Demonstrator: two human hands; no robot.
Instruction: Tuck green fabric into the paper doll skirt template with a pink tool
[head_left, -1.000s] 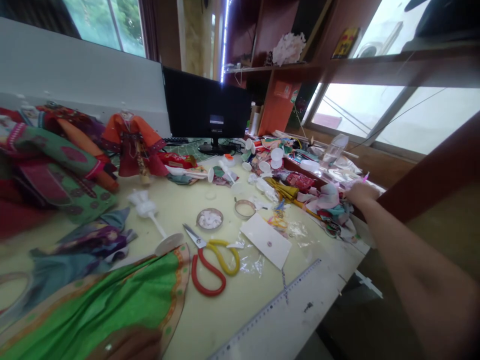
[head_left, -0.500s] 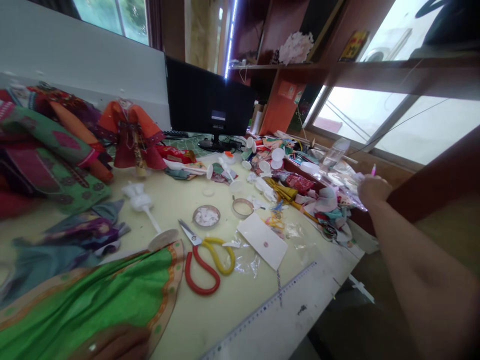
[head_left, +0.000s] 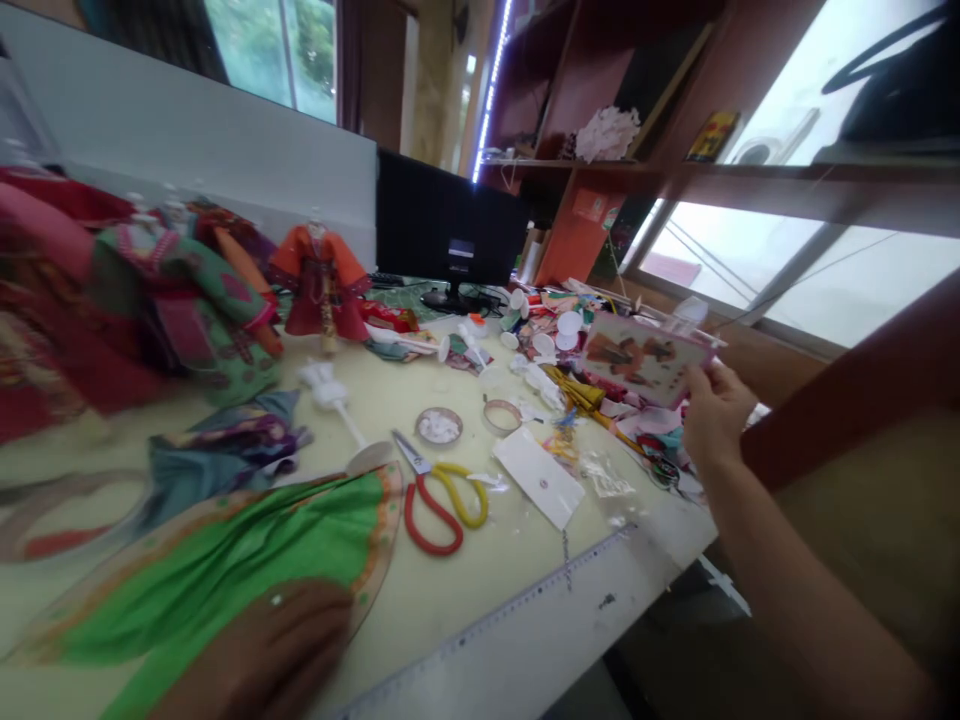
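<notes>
Shelves (head_left: pixel 600 167), windows (head_left: pixel 787 290) and one monitor (head_left: pixel 450 225) back the head view, above a pale, crowded table (head_left: pixel 390 620). The right hand (head_left: pixel 716 410) grasps one card (head_left: pixel 645 362) by its right end, thumb and fingers pinched on it, and lifts it over the heap (head_left: pixel 559 385). From these fingers the card reaches out to the left, its long axis running roughly crosswise with the far end a little higher.

One green cloth (head_left: pixel 300 530) lies at the near left, well apart from the card; its long axis slants from lower left to upper right. The left hand (head_left: pixel 262 650) rests on its near side and is much the nearer of the two; whether those fingers pinch it or merely press, I cannot tell. Scissors (head_left: pixel 421 466), one pair, lie just beside the cloth's right end, between the hands but nearer the left, blades pointing away.

Counted beyond these: one ruler (head_left: pixel 517 605), one white sheet (head_left: pixel 540 478), one dish (head_left: pixel 439 427) of white bits, one ring (head_left: pixel 499 429) beside it, one toppled white stand (head_left: pixel 324 385), one orange robe (head_left: pixel 321 275) and one green robe (head_left: pixel 202 310) upright at the back left. Heaped pieces on the right overlap too much to count.
</notes>
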